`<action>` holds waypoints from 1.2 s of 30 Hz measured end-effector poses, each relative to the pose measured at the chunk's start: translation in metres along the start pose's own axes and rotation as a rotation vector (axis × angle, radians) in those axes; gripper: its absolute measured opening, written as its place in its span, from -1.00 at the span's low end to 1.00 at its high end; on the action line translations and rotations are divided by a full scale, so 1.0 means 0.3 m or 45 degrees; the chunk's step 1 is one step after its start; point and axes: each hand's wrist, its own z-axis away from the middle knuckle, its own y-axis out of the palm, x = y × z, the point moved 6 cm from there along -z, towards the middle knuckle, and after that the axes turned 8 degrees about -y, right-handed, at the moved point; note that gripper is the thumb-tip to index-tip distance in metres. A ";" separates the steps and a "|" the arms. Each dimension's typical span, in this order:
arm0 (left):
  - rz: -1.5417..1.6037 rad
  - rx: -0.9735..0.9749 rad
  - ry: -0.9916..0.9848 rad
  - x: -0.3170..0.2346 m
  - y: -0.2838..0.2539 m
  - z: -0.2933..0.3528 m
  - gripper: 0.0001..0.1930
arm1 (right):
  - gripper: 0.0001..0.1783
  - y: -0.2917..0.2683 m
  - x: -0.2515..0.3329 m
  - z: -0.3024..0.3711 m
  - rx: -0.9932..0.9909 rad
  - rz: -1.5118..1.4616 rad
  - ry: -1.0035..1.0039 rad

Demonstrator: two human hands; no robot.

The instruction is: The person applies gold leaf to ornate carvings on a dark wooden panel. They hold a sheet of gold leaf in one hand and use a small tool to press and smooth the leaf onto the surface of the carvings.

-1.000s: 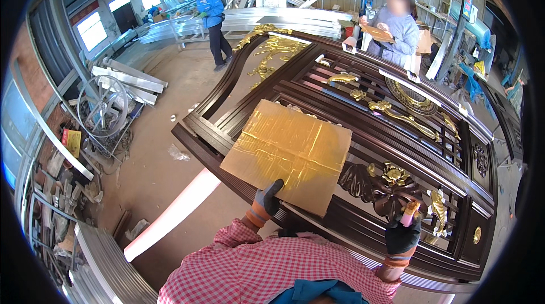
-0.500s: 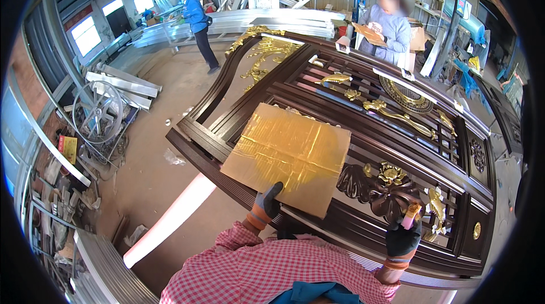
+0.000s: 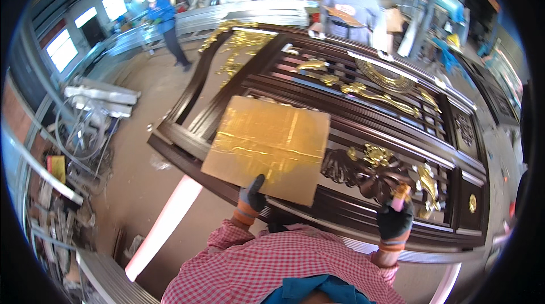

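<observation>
A square sheet of cardboard (image 3: 269, 148), smeared with gold paint, is gripped at its near edge by my left hand (image 3: 252, 197), thumb on top. The fingers beneath are hidden. My right hand (image 3: 395, 221), in a dark glove with an orange cuff, is closed round a short paintbrush (image 3: 399, 197) with a pink body and gold-stained tip. That hand is over the near right part of a dark brown ornamental gate panel (image 3: 318, 197). Beside the brush are a dark carved leaf relief (image 3: 372, 179), a gold flower (image 3: 377, 156) and a gold fish (image 3: 427, 183).
Pinkish-white supports (image 3: 164, 227) hold up the panel. Across it stands a person (image 3: 351, 11) with a piece of cardboard; another person (image 3: 164, 23) in blue is at the far left. Metal profiles (image 3: 102, 99) and scrap (image 3: 62, 213) lie along the left side.
The whole view has swung, so the panel and both hands appear farther left. Both hands keep their hold on the cardboard and the paintbrush. The person opposite has turned more toward me.
</observation>
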 end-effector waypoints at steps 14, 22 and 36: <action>-0.692 0.091 0.427 -0.029 0.030 0.015 -0.88 | -0.69 0.121 0.050 0.016 0.150 -0.099 0.025; -0.777 0.042 0.493 -0.036 0.018 -0.004 -0.81 | -0.71 0.135 0.051 0.002 0.063 -0.379 0.160; -0.602 0.088 0.274 -0.043 0.025 0.020 -0.77 | -0.67 0.166 0.075 -0.004 0.046 -0.557 0.299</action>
